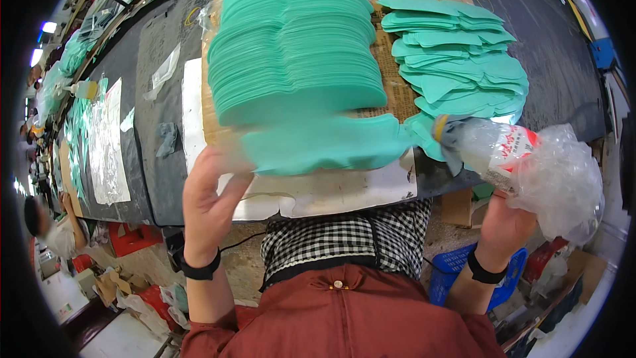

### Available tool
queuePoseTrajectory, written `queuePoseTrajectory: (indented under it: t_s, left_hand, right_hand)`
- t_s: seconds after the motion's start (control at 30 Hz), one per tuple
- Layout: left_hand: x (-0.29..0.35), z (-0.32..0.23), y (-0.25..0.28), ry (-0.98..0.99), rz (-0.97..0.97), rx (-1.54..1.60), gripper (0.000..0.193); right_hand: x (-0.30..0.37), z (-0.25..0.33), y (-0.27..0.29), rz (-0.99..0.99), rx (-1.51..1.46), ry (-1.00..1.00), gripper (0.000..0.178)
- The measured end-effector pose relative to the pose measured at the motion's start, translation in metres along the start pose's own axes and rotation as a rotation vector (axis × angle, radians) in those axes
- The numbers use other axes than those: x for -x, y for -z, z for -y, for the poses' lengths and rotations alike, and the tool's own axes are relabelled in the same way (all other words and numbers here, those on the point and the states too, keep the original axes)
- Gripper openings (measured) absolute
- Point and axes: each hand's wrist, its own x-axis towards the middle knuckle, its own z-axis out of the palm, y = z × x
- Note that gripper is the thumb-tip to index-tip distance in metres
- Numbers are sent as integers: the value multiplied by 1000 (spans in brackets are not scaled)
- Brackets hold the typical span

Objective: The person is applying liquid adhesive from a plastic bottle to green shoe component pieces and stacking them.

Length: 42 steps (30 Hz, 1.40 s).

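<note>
At a dark worktable (556, 59), we see a left hand (215, 195) at the left end of green pieces (324, 149), its thumb held apart from the fingers; the tips blur, and we cannot tell whether they pinch. The right hand (507, 222) is clamped on a plastic bottle (480, 142) wrapped at its right end in clear plastic (563, 185), with most of its fingers hidden from us. The bottle's yellow cap (439, 127) points left, close to the right end of the pieces, which lie over a white sheet (358, 192) at the near edge. Just beyond them, we find a dense green stack (291, 46); to its right, a looser green pile (464, 59).
</note>
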Motion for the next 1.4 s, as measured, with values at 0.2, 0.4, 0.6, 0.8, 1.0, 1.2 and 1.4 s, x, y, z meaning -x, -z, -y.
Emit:
queuePoseTrajectory:
  t_s: [0.2, 0.4, 0.6, 0.8, 1.0, 1.2, 1.4]
  left_hand:
    - [-5, 33, -21, -205, -50, -463, 41]
    - [2, 47, -20, -227, -235, -575, 44]
    - [12, 35, -20, -158, -58, -547, 42]
    - [5, 31, -33, -162, -158, -354, 39]
    - [14, 41, -29, -156, -184, -426, 33]
    - [18, 42, -32, -142, -158, -511, 42]
    - [21, 37, -30, -90, -157, -570, 38]
  right_hand:
    - [15, -11, -8, 21, 335, -70, 55]
    - [24, -10, -45, 168, 412, -123, 49]
    - [13, -1, -103, 401, 461, -206, 44]
    - [1, -28, -195, 666, 215, -198, 36]
    - [-5, -4, -191, 812, 641, -16, 40]
    - [8, 12, -100, 431, 806, -137, 40]
    - [0, -6, -201, 716, 634, 82, 40]
